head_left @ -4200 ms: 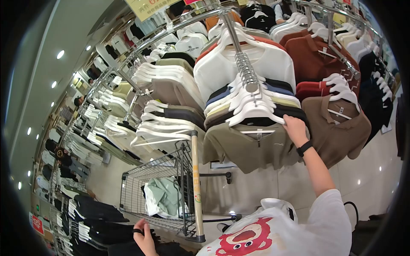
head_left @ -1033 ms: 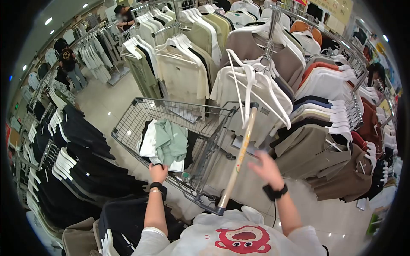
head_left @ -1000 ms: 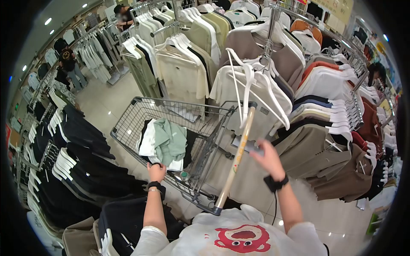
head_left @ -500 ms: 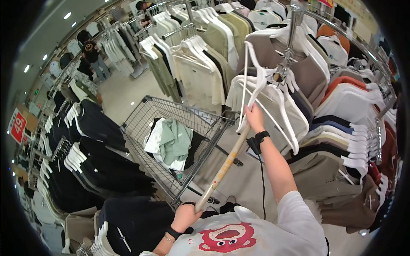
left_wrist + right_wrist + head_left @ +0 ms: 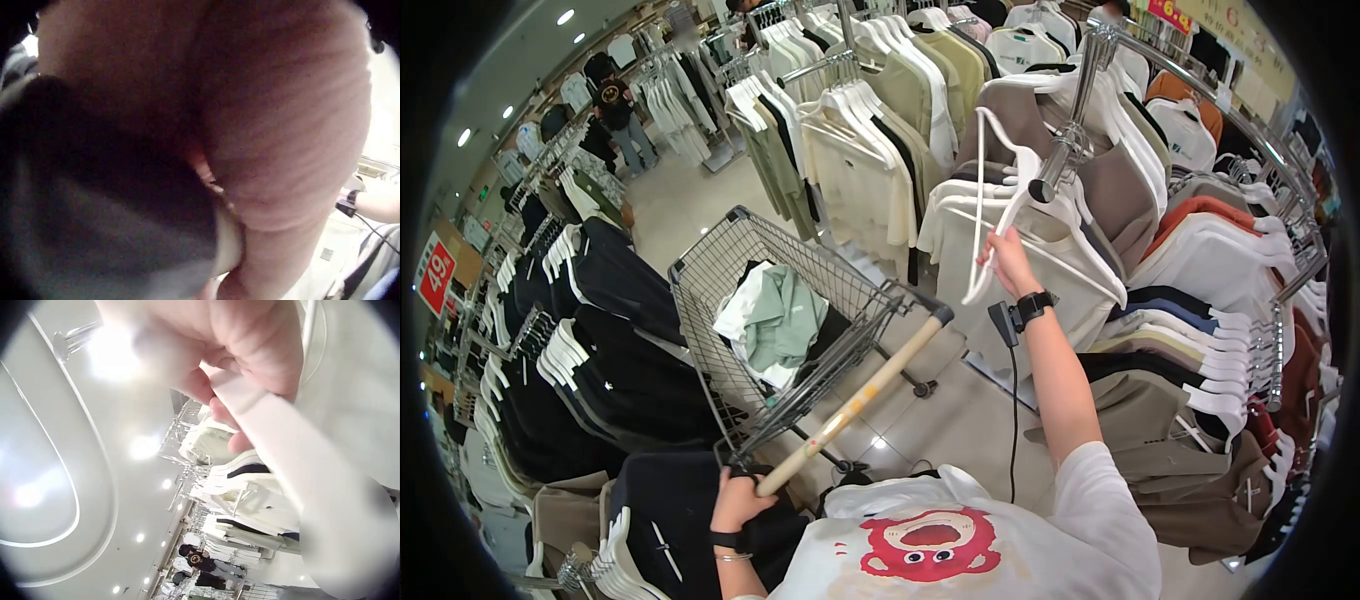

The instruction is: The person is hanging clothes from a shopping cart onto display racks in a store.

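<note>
My right hand (image 5: 1012, 265) grips a white clothes hanger (image 5: 287, 437), fingers curled round one arm of it. The hanger bears no garment and stands tilted in front of a rack end with pale tops (image 5: 1070, 265). My left hand (image 5: 742, 500) holds the near end of the beige handle (image 5: 850, 412) of a wire shopping cart. In the left wrist view, the palm (image 5: 281, 125) fills most of the picture beside the dark handle cap (image 5: 112, 219), and the fingertips are mostly hidden. Folded light green clothing (image 5: 785, 315) lies in the cart with white and black pieces.
Racks of black clothes (image 5: 640, 375) stand close on the left. Brown and grey shirts (image 5: 1140, 425) hang at the right. A person in black (image 5: 615, 105) stands in the far aisle. A cable (image 5: 1014, 420) hangs from the right wrist device.
My left hand has gone from the cart's side to its handle. My right hand, holding nothing a second ago, has taken the hanger. The cart handle has swung away from the hanger.
</note>
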Demonstrator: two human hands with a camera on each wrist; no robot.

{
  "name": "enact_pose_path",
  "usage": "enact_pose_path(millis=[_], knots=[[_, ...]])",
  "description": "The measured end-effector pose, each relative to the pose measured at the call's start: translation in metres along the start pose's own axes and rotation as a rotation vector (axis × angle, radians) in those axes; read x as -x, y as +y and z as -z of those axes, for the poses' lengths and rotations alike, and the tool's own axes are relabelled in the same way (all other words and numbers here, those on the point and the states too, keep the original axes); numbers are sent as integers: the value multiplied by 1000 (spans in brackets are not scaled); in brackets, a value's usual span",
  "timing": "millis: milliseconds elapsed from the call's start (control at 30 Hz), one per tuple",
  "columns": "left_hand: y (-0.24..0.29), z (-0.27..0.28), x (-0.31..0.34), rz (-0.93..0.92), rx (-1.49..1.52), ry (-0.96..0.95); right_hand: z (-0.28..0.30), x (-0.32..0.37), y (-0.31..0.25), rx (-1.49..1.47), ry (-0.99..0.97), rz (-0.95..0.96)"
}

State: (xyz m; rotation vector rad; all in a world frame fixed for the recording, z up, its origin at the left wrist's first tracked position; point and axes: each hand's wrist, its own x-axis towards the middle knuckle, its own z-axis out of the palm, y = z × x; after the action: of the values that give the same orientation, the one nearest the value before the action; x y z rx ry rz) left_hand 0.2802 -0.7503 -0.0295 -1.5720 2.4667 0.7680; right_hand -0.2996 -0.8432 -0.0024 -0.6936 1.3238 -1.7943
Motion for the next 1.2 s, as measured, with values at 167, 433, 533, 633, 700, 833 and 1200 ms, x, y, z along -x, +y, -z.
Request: enact_pose_path(millis=[167, 433, 533, 633, 700, 833, 1200], knots=[[-21, 0, 6, 198, -66, 180, 39, 9, 25, 190, 14, 115], [-23, -4, -20, -63, -285, 480, 84, 33, 20, 943, 321, 282], [-15, -9, -38, -164, -214, 463, 110, 34, 7, 1122, 322, 205], [15, -5, -48, -227, -166, 422, 128, 54, 3, 1258, 364, 301], [33, -10, -57, -171, -123, 373, 125, 86, 1, 1436, 455, 499], [76, -17, -71, -218, 39, 264, 103, 159, 17, 1455, 616, 556], [158, -40, -105, -675, 368, -194, 106, 209, 80, 1272, 710, 374]])
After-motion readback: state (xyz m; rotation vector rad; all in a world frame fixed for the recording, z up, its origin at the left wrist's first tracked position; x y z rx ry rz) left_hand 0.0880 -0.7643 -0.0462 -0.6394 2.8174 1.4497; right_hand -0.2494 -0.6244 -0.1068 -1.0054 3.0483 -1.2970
